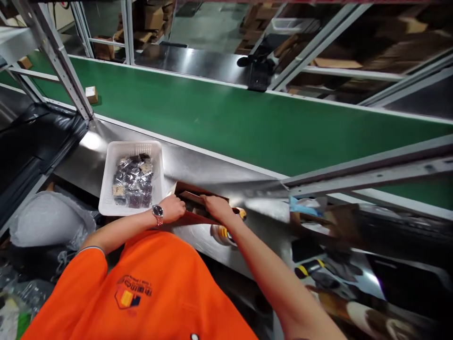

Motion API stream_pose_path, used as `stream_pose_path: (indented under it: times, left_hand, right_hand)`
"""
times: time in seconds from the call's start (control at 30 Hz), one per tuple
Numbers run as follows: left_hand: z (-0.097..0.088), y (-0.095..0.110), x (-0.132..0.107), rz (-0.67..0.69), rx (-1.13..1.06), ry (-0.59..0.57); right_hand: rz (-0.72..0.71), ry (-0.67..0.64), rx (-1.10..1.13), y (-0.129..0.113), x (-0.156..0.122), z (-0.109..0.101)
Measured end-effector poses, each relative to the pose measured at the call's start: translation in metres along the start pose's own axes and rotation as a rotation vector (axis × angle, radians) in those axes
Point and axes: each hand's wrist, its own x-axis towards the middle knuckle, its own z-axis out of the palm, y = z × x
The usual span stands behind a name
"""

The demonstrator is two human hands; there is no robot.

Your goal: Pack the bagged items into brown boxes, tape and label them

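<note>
Between my two hands is a brown cardboard box (198, 218) with its top unfolded, standing on the metal bench. My left hand (172, 208), with a watch on the wrist, is closed on the box's left edge. At the opposite side, my right hand (217, 208) has its fingers bent over a flap and gripping it. Shadow hides most of the box's inside. A white plastic basket (105, 191) stands left of the box, holding several small items wrapped in clear film (134, 182). Partly behind my right forearm is a tape roll (220, 234) with yellow markings.
Beyond the metal bench (198, 163) runs a green conveyor belt (198, 118), carrying a small carton (91, 95) at left. Metal frame posts (67, 61) rise on both sides. A yellow-and-black handheld device (309, 268) lies among clutter at right. A stuffed whitish bag (49, 219) is at left.
</note>
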Motion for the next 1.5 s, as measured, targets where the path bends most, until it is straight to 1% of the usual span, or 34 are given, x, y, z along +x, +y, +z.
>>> stream_pose_path:
  times: [0.1, 0.17, 0.3, 0.37, 0.5, 0.57, 0.7, 0.9, 1.07, 1.13, 1.3, 1.4, 1.5]
  left_hand:
    - [0.001, -0.005, 0.002, 0.032, 0.015, -0.015]
    - [0.003, -0.008, 0.004, 0.057, 0.032, -0.027]
    - [0.008, -0.014, 0.008, 0.095, 0.031, -0.011]
    - [0.01, -0.016, 0.008, 0.105, 0.024, -0.001]
    - [0.01, -0.021, 0.007, 0.146, -0.005, 0.007]
    - [0.008, -0.023, 0.006, 0.158, -0.024, 0.012]
    - [0.006, -0.026, 0.007, 0.163, -0.046, 0.03]
    - [0.008, -0.027, 0.009, 0.163, -0.045, 0.026]
    - [0.009, -0.026, 0.009, 0.153, -0.05, 0.029]
    - [0.007, -0.026, 0.009, 0.147, -0.059, 0.032]
    - [0.0, -0.024, 0.008, 0.118, -0.047, -0.017]
    - [-0.002, -0.026, 0.001, 0.092, -0.078, 0.038]
    - [-0.003, -0.039, -0.02, 0.02, -0.124, 0.112]
  right_hand:
    - [0.021, 0.003, 0.004, -0.005, -0.003, 0.001]
    - [0.05, 0.033, -0.004, -0.007, -0.009, 0.0]
    - [0.096, 0.166, -0.052, -0.01, -0.024, 0.0]
    - [0.112, 0.21, -0.072, -0.012, -0.028, 0.002]
    - [0.215, 0.199, -0.076, -0.019, -0.026, 0.005]
    - [0.241, 0.206, -0.071, -0.022, -0.022, 0.006]
    - [0.216, 0.237, -0.059, -0.025, -0.016, 0.009]
    - [0.165, 0.22, -0.05, -0.024, -0.014, 0.008]
    - [0.154, 0.224, -0.023, -0.023, -0.016, 0.012]
    - [0.145, 0.269, 0.009, -0.021, -0.017, 0.015]
    - [0.079, 0.48, 0.159, -0.014, -0.02, 0.023]
    - [0.026, 0.592, 0.284, -0.013, -0.022, 0.019]
    - [-0.033, 0.678, 0.417, -0.02, -0.022, 0.007]
